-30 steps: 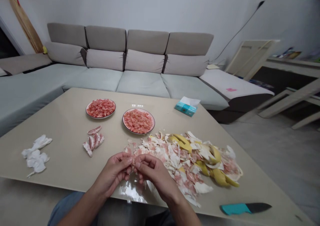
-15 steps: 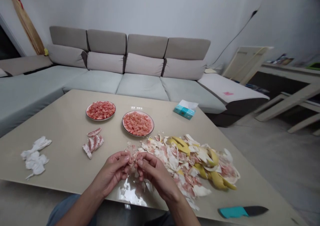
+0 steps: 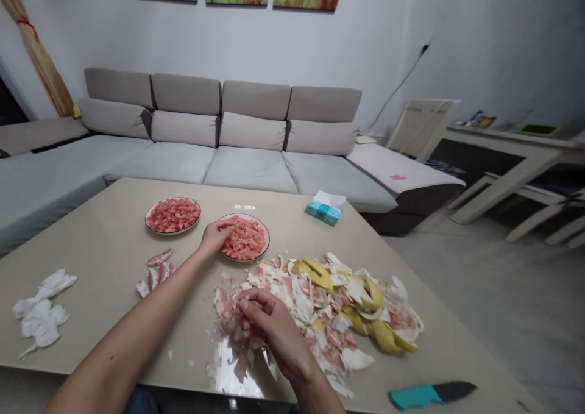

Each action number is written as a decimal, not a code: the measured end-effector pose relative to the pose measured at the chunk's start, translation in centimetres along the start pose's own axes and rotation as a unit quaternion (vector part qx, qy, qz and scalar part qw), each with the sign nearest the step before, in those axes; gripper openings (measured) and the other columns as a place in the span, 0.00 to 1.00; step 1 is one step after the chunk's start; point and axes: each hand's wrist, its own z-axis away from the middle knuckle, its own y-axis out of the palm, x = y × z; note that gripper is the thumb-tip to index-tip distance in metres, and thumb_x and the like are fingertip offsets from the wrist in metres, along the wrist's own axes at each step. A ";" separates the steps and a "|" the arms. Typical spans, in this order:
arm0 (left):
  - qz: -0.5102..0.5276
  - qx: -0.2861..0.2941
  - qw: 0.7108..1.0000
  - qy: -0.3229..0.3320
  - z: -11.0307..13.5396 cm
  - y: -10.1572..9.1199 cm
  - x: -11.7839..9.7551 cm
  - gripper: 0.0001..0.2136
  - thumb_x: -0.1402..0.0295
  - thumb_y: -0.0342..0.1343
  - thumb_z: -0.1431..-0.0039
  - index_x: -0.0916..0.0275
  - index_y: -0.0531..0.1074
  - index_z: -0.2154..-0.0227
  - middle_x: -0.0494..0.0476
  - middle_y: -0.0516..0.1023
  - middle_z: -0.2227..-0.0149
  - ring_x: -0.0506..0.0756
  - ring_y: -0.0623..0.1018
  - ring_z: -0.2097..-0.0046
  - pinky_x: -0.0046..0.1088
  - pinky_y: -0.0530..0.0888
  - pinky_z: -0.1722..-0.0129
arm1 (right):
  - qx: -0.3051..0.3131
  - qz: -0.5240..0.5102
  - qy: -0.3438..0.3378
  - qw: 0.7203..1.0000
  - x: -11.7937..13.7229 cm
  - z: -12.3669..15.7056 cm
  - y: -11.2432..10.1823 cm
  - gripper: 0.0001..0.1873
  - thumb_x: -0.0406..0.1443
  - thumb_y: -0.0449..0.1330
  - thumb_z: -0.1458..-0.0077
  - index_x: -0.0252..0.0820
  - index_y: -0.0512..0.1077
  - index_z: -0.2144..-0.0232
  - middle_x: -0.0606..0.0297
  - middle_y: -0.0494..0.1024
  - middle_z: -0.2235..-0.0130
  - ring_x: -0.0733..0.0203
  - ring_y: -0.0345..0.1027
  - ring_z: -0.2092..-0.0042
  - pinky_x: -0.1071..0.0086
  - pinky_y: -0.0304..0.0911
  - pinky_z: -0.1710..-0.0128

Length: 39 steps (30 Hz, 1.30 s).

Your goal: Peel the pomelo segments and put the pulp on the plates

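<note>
My left hand [image 3: 216, 236] reaches over the left rim of a dark-edged plate [image 3: 267, 247] heaped with pink pomelo pulp [image 3: 247, 238]. Its fingers are pressed together at the pulp; whatever they hold is hidden. Nearer to me, my right hand [image 3: 273, 324] is closed in a pinch above the pile of peel and membrane scraps [image 3: 297, 298]. A small bit may be between its fingertips, too little to name. Several unpeeled pomelo segments [image 3: 158, 274] lie left of centre, partly behind my left forearm.
Another plate of redder pulp [image 3: 173, 214] stands at the back left. Crumpled tissues [image 3: 43, 313] lie at the left, a tissue pack [image 3: 326, 208] at the back right. A teal-handled knife [image 3: 432, 394] rests near the front right edge. Beyond the table is a sofa [image 3: 249, 167].
My left hand has left my right hand and moved forward to the nearer pulp plate. My right hand stays over the scraps, still pinched. The view has tilted up.
</note>
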 end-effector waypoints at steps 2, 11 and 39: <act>-0.015 0.012 1.000 0.016 1.6 -0.3 -0.7 0.10 0.65 0.59 0.42 0.68 0.74 0.62 0.55 0.76 0.67 0.52 0.75 0.68 0.29 0.74 0.67 | -0.002 -0.006 -0.010 1.000 0.3 0.2 -0.2 0.21 0.46 0.72 0.59 0.38 0.73 0.69 0.69 0.74 0.74 0.72 0.63 0.78 0.77 0.62 0.76; -0.134 0.071 0.981 0.122 16.8 -3.3 -3.5 0.07 0.64 0.60 0.44 0.59 0.80 0.68 0.57 0.78 0.63 0.51 0.74 0.71 0.24 0.69 0.73 | -0.030 0.090 -0.096 0.991 1.6 1.8 0.3 0.18 0.46 0.70 0.55 0.39 0.76 0.68 0.67 0.74 0.72 0.68 0.65 0.75 0.74 0.63 0.76; -0.232 0.098 0.939 0.235 19.7 -3.8 -1.9 0.13 0.73 0.54 0.41 0.53 0.78 0.57 0.59 0.77 0.61 0.55 0.76 0.64 0.24 0.71 0.66 | 0.046 0.219 -0.069 0.972 0.5 1.3 0.1 0.18 0.44 0.68 0.52 0.42 0.75 0.61 0.69 0.73 0.73 0.65 0.64 0.73 0.73 0.59 0.74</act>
